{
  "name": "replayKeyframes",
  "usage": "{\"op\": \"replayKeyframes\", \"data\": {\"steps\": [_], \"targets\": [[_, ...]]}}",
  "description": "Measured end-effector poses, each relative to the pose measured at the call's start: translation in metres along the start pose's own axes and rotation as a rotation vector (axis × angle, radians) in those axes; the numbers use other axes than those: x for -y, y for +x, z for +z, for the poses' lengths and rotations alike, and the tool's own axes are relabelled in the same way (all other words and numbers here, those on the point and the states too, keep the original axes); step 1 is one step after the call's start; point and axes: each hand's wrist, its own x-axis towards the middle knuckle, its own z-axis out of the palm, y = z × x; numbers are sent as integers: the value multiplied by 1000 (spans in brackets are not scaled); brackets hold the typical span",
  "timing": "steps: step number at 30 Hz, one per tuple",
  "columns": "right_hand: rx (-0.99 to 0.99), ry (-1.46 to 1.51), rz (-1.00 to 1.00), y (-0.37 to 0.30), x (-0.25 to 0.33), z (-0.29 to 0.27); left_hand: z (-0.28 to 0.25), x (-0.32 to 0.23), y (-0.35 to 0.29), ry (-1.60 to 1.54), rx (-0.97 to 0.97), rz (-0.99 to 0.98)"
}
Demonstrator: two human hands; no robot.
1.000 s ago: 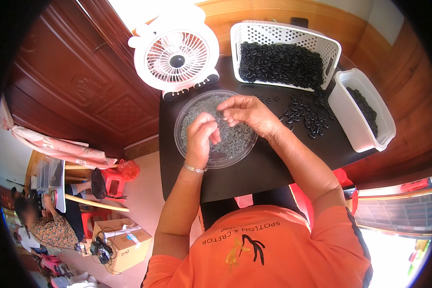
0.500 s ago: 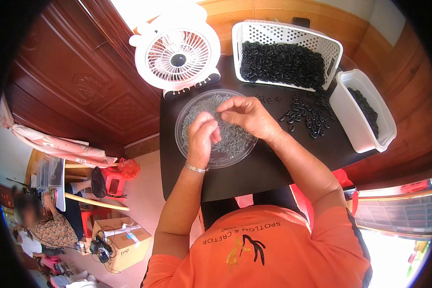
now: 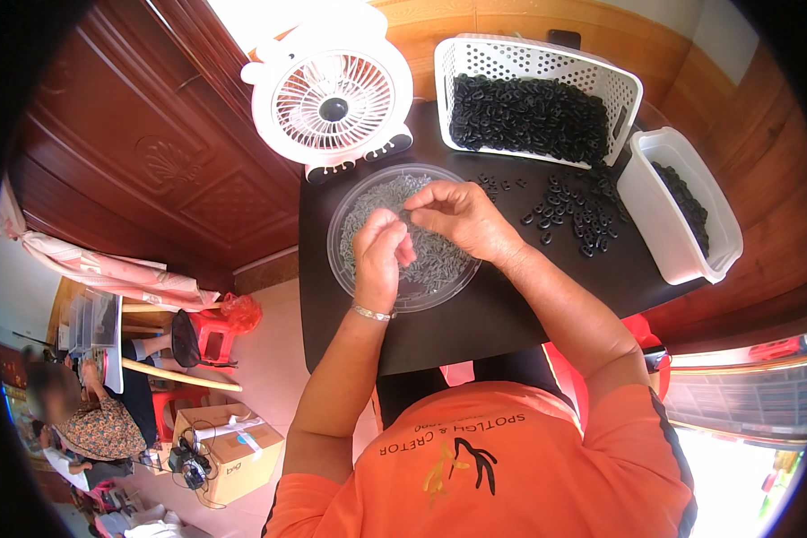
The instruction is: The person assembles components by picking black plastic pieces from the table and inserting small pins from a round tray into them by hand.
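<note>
Both hands meet above a round clear tub [image 3: 336, 269] filled with small grey rod-like pieces [image 3: 435, 260]. My left hand [image 3: 381, 249] is closed, thumb against the curled fingers; whatever it holds is hidden. Close beside it, my right hand [image 3: 457, 215] pinches with thumb and forefinger near the left fingertips. A tiny dark piece may lie between them, too small to name. To the right of the tub, small black oval plastic parts [image 3: 569, 208] lie loose on the dark table [image 3: 511, 309].
A white fan [image 3: 334, 108] stands behind the tub. At the back, a white perforated basket [image 3: 623, 99] holds a heap of black parts; a white bin [image 3: 659, 215] at the right holds more. Far left, a person [image 3: 94, 430] sits near a cardboard box [image 3: 238, 462].
My hands stay nearly in place, fingertips slightly closer together. At the far left, a second person's arm has shifted a little.
</note>
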Motion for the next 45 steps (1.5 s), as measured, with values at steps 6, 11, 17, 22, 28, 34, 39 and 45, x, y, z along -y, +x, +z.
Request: {"op": "replayKeyframes", "data": {"steps": [6,11,17,22,28,34,39,45], "targets": [[2,-49,-34,-3,-3,6,2,2,0,-73,-83,-40],[-58,-241,-57,-4,0,14,2,5,-1,-144,-113,-37],[-61,-396,-181,-4,1,11,1,5,0,-178,-84,-56],[2,-417,-264,-5,8,9,-1,2,-1,-227,-21,-33],[23,-459,-327,-4,4,7,-6,3,1,-131,73,-80],[-40,-551,-379,-5,2,12,-1,6,-1,-44,29,-20],[-49,-657,-493,-5,3,10,0,2,-3,-118,-14,23],[-70,-697,-562,-6,5,9,2,2,-5,-106,-18,44]]}}
